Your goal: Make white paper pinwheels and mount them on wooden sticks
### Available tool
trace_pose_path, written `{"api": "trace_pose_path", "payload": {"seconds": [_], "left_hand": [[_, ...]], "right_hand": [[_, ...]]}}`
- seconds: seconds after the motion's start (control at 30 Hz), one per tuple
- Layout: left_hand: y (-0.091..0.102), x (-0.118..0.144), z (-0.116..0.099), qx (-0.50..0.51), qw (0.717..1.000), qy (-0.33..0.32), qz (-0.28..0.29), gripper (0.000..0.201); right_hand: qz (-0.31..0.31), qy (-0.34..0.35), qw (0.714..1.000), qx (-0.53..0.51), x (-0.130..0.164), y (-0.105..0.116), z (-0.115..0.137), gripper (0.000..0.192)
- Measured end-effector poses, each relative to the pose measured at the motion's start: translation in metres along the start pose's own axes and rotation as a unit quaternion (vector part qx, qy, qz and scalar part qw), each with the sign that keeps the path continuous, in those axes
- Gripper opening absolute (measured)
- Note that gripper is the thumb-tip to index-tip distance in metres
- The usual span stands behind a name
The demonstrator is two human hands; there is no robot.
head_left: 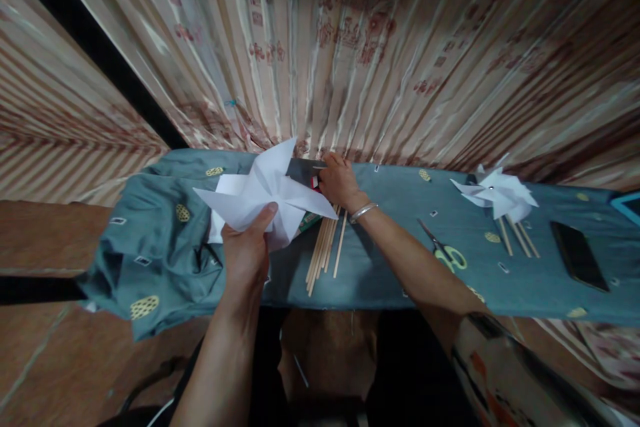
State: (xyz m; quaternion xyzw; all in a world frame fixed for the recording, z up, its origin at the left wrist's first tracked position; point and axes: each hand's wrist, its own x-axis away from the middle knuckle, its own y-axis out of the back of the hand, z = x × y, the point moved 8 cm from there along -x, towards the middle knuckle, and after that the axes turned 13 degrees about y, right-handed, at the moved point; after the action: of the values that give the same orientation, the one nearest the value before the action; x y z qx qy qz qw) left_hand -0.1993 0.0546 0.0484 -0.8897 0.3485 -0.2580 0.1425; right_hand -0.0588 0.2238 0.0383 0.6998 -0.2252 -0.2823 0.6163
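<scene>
My left hand [247,243] grips a white paper pinwheel [273,190], its thumb pressed near the centre where the folded points meet. Across the cloth, my right hand [339,180] reaches to the far side of the table, fingers curled together. A thin pale sliver shows by its fingertips, too small to name. Just beside these fingers is a small red and white item [315,183], partly covered by the pinwheel. Several thin wooden sticks [320,257] lie between my hands, their far ends under the pinwheel and right hand. White paper [216,230] shows beneath the pinwheel on the left.
To the right lie scissors [445,253] with light green handles. Farther right, white pinwheels [500,193] on sticks lie close together near a dark phone [580,255]. A blue-edged object [627,205] sits at the right edge. A patterned curtain [350,47] hangs behind the cloth-covered table [380,280].
</scene>
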Motion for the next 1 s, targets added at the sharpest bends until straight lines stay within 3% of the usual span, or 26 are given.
{"api": "trace_pose_path", "payload": {"seconds": [0.33, 1.0], "left_hand": [[-0.0013, 0.0003, 0.0034, 0.01, 1.0, 0.002, 0.008, 0.037], [-0.0041, 0.0024, 0.0067, 0.0, 1.0, 0.005, 0.011, 0.037]], "right_hand": [[-0.048, -0.009, 0.998, -0.029, -0.0055, -0.0051, -0.0035, 0.025], [-0.044, 0.006, 0.999, -0.027, -0.0104, -0.0042, -0.0013, 0.018]]}}
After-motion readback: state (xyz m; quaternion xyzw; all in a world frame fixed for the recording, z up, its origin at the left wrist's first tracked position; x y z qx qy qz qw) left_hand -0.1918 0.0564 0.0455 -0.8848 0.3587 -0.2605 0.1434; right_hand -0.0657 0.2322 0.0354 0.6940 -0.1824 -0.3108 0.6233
